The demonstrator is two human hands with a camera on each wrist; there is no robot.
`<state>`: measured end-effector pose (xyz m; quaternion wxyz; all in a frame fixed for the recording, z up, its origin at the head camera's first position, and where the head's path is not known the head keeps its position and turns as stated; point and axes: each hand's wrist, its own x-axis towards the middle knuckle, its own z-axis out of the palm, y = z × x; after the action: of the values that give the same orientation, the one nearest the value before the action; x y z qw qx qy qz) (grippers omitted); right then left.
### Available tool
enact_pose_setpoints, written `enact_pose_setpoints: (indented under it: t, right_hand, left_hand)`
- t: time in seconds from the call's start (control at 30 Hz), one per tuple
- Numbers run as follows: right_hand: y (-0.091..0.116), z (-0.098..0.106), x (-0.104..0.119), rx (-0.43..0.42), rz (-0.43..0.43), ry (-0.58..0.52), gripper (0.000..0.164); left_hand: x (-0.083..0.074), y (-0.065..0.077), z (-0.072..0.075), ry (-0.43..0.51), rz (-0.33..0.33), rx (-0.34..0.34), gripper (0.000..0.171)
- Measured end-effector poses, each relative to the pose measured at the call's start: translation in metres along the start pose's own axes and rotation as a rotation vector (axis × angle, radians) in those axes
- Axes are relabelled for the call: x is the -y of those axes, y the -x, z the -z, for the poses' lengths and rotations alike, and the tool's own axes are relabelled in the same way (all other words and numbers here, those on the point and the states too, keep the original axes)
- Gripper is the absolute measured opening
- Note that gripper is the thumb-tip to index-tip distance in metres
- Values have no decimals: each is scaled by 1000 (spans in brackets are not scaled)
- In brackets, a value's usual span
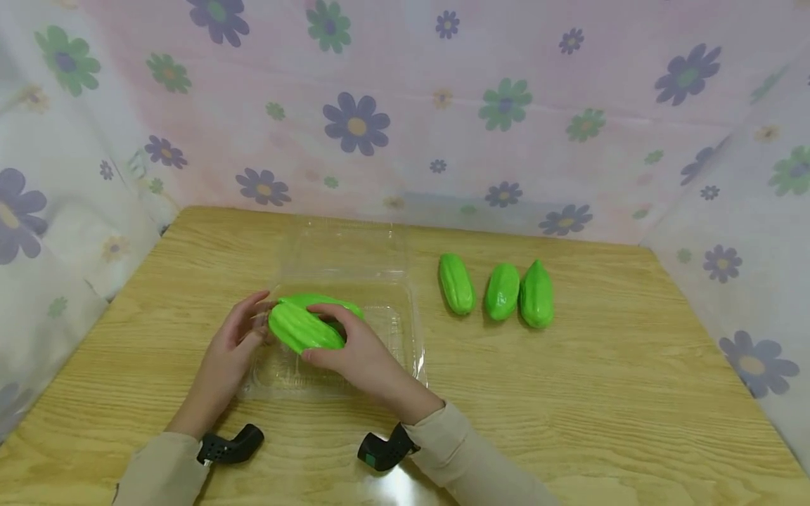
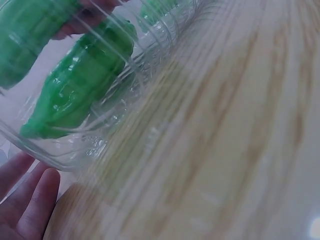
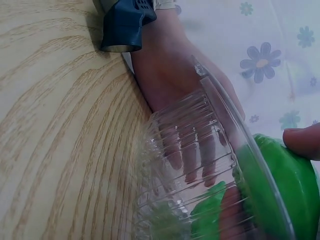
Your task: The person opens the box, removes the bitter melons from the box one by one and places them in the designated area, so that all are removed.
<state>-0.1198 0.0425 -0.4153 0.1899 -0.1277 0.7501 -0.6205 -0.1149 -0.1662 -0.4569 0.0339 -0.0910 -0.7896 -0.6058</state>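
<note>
A clear plastic clamshell box (image 1: pixel 414 344) lies open on the table, its lid (image 1: pixel 344 246) folded back. My right hand (image 1: pixel 363 355) holds a bright green, ridged, glossy fruit (image 1: pixel 300 327) over the box, thumb on the near side and fingers on the far side. Another green fruit (image 2: pixel 82 82) lies inside the box, partly covered by the held one in the head view. Beside the box's left wall is my left hand (image 1: pixel 228 351), fingers loosely extended and holding nothing. In the left wrist view its fingertips (image 2: pixel 47 185) are close to the box; contact is unclear.
To the right of the box, three more green fruits stand in a loose row: one on the left (image 1: pixel 457 283), one in the middle (image 1: pixel 503 292) and a pointed one (image 1: pixel 536 295). A flowered cloth (image 1: pixel 405 133) hangs behind the wooden table (image 1: pixel 569 414) and at both sides.
</note>
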Motion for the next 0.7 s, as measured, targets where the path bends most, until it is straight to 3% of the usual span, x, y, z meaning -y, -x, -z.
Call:
enact_pose_setpoints:
  t: [0.7]
  right_hand:
    - [5,3,7,-51,11,47,56]
  left_hand:
    - [0,-1,-2,61,-39,-10,47]
